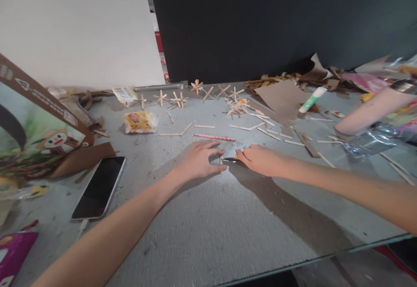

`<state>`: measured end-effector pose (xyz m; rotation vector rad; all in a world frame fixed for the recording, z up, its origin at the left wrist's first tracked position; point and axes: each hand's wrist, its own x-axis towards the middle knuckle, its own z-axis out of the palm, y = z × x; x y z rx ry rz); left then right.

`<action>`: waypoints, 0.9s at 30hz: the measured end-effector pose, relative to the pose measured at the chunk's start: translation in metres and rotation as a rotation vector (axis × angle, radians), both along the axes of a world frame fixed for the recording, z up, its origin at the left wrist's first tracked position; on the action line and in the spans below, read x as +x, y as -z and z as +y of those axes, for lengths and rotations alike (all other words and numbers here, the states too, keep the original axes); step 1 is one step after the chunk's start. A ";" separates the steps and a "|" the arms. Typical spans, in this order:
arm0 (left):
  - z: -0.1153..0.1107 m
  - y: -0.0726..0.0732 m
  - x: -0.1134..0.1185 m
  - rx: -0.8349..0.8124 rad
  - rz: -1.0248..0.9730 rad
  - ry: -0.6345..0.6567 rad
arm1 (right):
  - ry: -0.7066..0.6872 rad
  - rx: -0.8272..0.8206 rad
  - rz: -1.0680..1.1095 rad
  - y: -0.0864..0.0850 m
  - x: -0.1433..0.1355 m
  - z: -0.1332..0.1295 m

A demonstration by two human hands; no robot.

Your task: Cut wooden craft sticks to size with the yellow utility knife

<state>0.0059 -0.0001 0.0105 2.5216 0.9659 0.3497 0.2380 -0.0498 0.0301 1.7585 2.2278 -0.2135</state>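
My left hand rests on the grey table, its thumb and fingertips closed around a short wooden stick that lies upright in my view. My right hand grips a small knife with a dark blade and a bit of yellow at the handle; most of the handle is hidden in the fist. The blade tip points left and reaches the stick or comes very near it. Just beyond both hands lies a pink patterned pencil. Further back are loose flat sticks and several star-shaped stick pieces.
A phone with a cable lies at left, beside a printed carton. A yellow packet sits behind. At right are a glue stick, cardboard, a pink bottle and a clear plastic bottle. The table edge runs along the front.
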 end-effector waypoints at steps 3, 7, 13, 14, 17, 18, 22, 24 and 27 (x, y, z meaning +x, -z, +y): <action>0.000 0.000 0.000 -0.008 0.012 0.003 | 0.007 -0.014 -0.009 -0.002 -0.003 -0.001; 0.001 -0.001 0.001 -0.014 0.024 -0.002 | 0.003 0.002 -0.025 -0.002 -0.004 -0.002; 0.001 0.001 0.000 -0.010 0.010 0.000 | -0.100 0.020 -0.070 -0.004 -0.005 -0.004; 0.001 0.002 0.000 -0.006 0.003 -0.001 | -0.094 0.038 -0.080 -0.003 -0.005 -0.004; 0.001 0.002 0.001 -0.006 -0.004 -0.001 | -0.031 0.091 -0.082 0.001 -0.006 -0.005; 0.001 0.002 0.001 -0.009 -0.004 -0.003 | -0.019 0.106 -0.075 0.002 -0.006 -0.005; 0.001 0.002 0.002 -0.010 0.001 -0.003 | -0.008 0.110 -0.053 0.007 -0.004 -0.004; 0.001 0.002 0.001 -0.011 0.005 0.005 | -0.007 0.091 -0.037 0.008 -0.002 -0.003; 0.002 0.002 0.001 -0.012 0.007 0.010 | -0.008 0.086 -0.002 0.008 0.001 -0.003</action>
